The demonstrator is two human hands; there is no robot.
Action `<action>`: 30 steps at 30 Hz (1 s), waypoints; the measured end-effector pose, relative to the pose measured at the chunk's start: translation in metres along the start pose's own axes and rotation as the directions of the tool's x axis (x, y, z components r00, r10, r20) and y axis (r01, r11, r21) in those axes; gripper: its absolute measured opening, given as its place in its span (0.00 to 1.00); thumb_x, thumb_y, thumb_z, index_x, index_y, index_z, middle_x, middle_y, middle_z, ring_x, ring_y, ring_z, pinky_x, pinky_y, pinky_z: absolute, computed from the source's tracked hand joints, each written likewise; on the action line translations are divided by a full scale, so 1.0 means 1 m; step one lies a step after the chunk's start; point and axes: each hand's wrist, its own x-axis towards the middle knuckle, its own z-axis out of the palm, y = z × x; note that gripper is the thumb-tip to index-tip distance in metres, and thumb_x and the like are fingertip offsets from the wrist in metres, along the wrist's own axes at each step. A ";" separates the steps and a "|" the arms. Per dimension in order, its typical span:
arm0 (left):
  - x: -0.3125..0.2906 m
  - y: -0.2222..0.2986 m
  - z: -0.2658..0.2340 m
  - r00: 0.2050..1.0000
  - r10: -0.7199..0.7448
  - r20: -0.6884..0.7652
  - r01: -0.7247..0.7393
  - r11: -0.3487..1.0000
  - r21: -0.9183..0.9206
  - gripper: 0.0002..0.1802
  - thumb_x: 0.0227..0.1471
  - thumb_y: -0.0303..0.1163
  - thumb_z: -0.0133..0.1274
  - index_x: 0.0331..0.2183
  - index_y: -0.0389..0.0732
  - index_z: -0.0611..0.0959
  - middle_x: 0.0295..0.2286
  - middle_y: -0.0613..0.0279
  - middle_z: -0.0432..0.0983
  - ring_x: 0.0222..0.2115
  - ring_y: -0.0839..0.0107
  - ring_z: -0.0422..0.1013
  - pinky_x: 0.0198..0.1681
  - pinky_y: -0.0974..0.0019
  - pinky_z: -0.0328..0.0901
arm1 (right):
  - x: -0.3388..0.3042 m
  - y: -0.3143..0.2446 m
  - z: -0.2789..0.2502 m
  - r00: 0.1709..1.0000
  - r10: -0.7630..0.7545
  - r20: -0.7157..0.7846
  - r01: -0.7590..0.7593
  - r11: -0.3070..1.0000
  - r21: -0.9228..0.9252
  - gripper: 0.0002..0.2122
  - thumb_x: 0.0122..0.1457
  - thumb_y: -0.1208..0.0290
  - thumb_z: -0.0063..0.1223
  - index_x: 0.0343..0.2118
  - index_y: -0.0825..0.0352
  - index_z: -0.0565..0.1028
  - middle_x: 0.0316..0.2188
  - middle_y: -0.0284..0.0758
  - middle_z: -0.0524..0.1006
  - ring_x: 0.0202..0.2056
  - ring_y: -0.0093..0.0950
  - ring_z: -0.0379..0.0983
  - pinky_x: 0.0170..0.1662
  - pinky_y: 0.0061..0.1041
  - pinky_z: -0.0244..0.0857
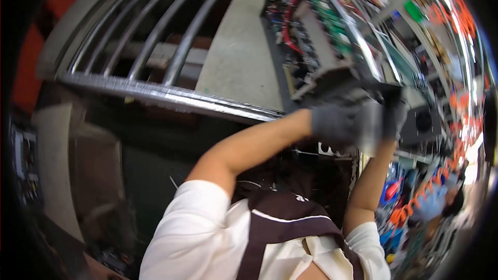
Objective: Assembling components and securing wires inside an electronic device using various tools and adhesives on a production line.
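Note:
My left hand (334,124), in a dark grey glove, reaches right across the front of the bench. My right hand (394,119), gloved too, is raised close beside it. Between the two gloves is a pale, rounded thing (370,129), smeared by motion, its kind unclear. The left glove appears closed against it; the right glove's fingers are blurred and partly hidden. Just beyond the hands lies a dark, angular panel or tray edge (386,91). Behind it stands a dark tray (277,67) filled with small red, green and black parts.
A metal roller conveyor (179,52) runs along the left, with a pale board (236,46) beside the tray. Metal shelving frames (399,0) rise at the right. An orange coiled hose (415,202) hangs there near another person (438,202). A brown carton (96,163) stands at lower left.

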 end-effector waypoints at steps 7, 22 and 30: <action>-0.045 -0.068 -0.192 0.958 -0.027 0.286 -0.047 0.968 0.247 0.20 0.33 0.36 0.57 0.32 0.41 0.71 0.41 0.49 0.65 0.46 0.42 0.64 0.43 0.39 0.63 | -0.120 -0.028 0.185 0.967 -0.239 0.093 0.223 0.963 0.153 0.26 0.54 0.66 0.53 0.55 0.69 0.60 0.46 0.38 0.67 0.48 0.29 0.64 0.53 0.28 0.58; -0.040 -0.169 -0.267 0.539 -0.829 0.147 0.754 0.553 0.354 0.17 0.45 0.27 0.52 0.41 0.36 0.77 0.39 0.57 0.72 0.44 0.60 0.67 0.51 0.64 0.59 | -0.161 0.029 0.109 0.926 -0.181 0.332 0.352 0.734 -0.580 0.23 0.48 0.60 0.57 0.46 0.65 0.70 0.44 0.43 0.69 0.49 0.42 0.64 0.52 0.37 0.59; 0.051 -0.111 -0.172 0.876 -0.335 0.347 -0.141 0.510 0.849 0.28 0.56 0.48 0.46 0.52 0.38 0.70 0.45 0.52 0.71 0.40 0.57 0.70 0.39 0.56 0.67 | -0.246 0.047 0.007 0.873 -0.382 -0.304 0.008 0.635 -0.773 0.15 0.49 0.63 0.56 0.39 0.63 0.74 0.39 0.38 0.73 0.44 0.36 0.69 0.48 0.34 0.63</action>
